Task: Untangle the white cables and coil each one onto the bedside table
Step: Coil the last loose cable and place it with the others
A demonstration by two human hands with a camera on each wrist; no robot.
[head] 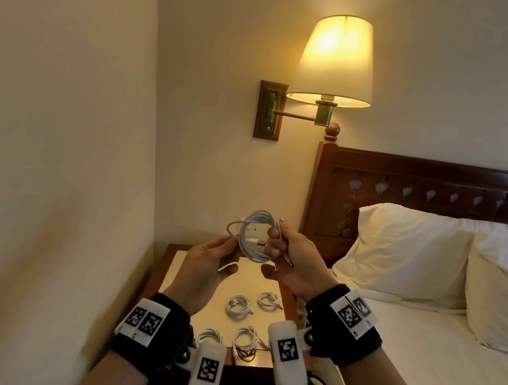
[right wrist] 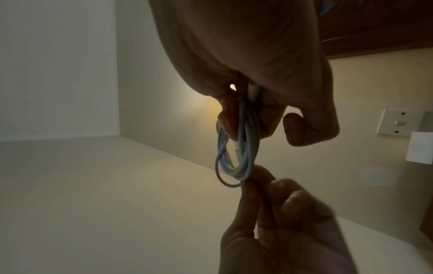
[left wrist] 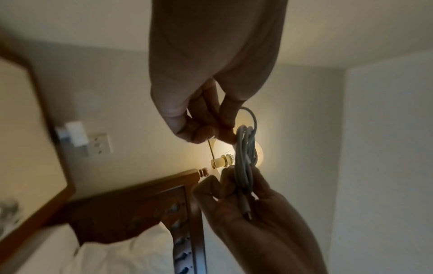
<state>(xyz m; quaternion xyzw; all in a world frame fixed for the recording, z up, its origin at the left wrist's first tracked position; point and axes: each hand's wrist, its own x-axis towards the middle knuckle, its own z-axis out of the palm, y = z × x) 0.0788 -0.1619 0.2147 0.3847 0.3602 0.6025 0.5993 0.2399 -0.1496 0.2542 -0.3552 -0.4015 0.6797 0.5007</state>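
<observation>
I hold a white cable [head: 256, 235] up above the bedside table [head: 250, 278], wound into a small coil. My right hand [head: 289, 258] grips one side of the coil, with a plug end sticking out below the fingers. My left hand [head: 207, 262] pinches the loose strand on the coil's left side. Edge-on in the left wrist view, the coil [left wrist: 244, 166] runs from my left hand [left wrist: 199, 120] down to my right hand [left wrist: 246, 204]. In the right wrist view the coil [right wrist: 239, 148] hangs between my right hand [right wrist: 246, 74] and my left hand [right wrist: 269, 213]. Several coiled white cables [head: 238, 306] lie on the table.
A lit wall lamp [head: 332, 62] hangs above the table on a swing arm. A wooden headboard [head: 419, 184] and a bed with white pillows [head: 403, 252] stand to the right. A wall [head: 63, 141] closes in the left side. A wall socket [left wrist: 99, 143] sits behind the table.
</observation>
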